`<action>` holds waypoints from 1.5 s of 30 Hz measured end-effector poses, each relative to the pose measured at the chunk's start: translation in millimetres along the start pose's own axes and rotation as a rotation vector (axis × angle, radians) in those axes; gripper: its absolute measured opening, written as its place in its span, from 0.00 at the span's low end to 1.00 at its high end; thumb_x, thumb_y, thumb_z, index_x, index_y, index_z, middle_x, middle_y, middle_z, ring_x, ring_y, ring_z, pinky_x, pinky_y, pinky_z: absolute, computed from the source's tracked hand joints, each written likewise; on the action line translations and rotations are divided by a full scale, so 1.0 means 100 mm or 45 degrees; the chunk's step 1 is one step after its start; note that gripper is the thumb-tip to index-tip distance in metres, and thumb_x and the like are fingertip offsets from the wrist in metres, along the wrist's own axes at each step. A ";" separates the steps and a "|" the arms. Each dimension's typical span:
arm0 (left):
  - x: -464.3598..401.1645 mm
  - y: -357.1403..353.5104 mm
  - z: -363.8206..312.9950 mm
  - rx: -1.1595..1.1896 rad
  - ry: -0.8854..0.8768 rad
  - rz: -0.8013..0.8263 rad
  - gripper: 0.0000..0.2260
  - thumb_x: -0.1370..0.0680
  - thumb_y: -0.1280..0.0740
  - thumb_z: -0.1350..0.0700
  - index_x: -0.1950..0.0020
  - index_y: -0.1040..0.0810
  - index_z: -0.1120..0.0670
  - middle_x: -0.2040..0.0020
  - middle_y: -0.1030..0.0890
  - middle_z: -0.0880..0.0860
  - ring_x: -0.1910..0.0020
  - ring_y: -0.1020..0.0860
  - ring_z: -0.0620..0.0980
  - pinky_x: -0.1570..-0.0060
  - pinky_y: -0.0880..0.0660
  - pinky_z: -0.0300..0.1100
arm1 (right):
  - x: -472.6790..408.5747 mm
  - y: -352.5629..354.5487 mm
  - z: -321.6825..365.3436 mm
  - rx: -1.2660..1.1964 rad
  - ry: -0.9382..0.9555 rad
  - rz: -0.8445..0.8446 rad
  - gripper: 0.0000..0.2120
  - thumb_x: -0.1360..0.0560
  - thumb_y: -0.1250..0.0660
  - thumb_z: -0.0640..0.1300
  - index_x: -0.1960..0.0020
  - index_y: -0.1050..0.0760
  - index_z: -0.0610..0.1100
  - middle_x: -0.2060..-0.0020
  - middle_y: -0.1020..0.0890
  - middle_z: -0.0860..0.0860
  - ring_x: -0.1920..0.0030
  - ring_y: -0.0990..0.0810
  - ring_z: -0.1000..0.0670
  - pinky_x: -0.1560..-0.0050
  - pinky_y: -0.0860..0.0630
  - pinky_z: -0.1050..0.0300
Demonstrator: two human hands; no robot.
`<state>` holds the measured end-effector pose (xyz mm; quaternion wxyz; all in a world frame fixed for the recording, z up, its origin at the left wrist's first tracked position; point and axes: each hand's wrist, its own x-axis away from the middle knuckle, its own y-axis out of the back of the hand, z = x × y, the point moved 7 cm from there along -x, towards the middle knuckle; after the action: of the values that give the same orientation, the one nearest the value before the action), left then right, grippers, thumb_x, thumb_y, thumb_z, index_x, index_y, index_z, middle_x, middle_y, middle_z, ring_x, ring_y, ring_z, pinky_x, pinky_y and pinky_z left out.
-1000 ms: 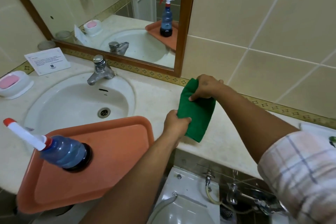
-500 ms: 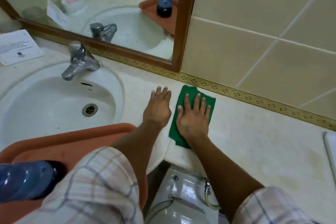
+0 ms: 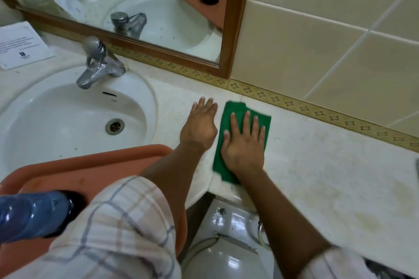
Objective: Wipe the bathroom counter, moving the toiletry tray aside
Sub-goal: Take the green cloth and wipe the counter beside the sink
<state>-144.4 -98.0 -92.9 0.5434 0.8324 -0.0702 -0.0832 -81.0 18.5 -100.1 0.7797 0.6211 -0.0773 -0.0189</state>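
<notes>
A folded green cloth (image 3: pixel 233 111) lies flat on the pale stone counter (image 3: pixel 328 165), right of the sink. My right hand (image 3: pixel 243 142) presses down on the cloth, palm flat, fingers spread. My left hand (image 3: pixel 200 125) rests flat on the bare counter just left of the cloth, holding nothing. The orange toiletry tray (image 3: pixel 95 163) sits at the lower left, overhanging the sink's front rim, and a blue spray bottle (image 3: pixel 31 217) stands on it. My left sleeve hides part of the tray.
The white sink (image 3: pixel 68 120) with a metal tap (image 3: pixel 97 63) fills the left. A printed card (image 3: pixel 20 45) lies at the far left. A wood-framed mirror (image 3: pixel 235 18) and tiled wall stand behind. A toilet cistern (image 3: pixel 226 233) sits below the counter's front edge.
One second ago both hands held the cloth up off the counter. Since then the cloth came down flat under my right hand, and my left hand let go and rests beside it.
</notes>
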 end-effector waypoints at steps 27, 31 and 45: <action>0.01 -0.02 0.03 -0.073 0.027 0.067 0.25 0.18 0.44 0.62 0.21 0.43 0.54 0.19 0.46 0.50 0.20 0.52 0.50 0.22 0.53 0.49 | 0.79 0.27 -1.45 0.023 -0.180 -0.050 0.30 0.20 0.60 0.62 0.21 0.53 0.53 0.21 0.51 0.44 0.22 0.55 0.42 0.24 0.54 0.40; 0.01 -0.03 0.03 -0.083 0.045 0.091 0.25 0.18 0.44 0.61 0.20 0.44 0.53 0.19 0.48 0.50 0.20 0.53 0.50 0.22 0.54 0.49 | 0.90 0.34 -1.83 0.034 -0.358 -0.064 0.31 0.20 0.61 0.62 0.20 0.53 0.50 0.21 0.51 0.42 0.22 0.55 0.41 0.24 0.54 0.39; 0.05 0.03 -0.01 -0.021 -0.017 0.068 0.23 0.18 0.45 0.61 0.22 0.39 0.57 0.20 0.42 0.52 0.21 0.49 0.51 0.22 0.53 0.48 | 1.15 0.22 -1.49 0.017 -0.113 -0.041 0.29 0.20 0.60 0.62 0.21 0.56 0.55 0.21 0.56 0.47 0.22 0.60 0.45 0.23 0.58 0.43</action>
<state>-139.4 -99.0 -90.1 0.5518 0.8251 -0.0953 -0.0746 52.9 152.9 -99.7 0.7709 0.6261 -0.1018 -0.0584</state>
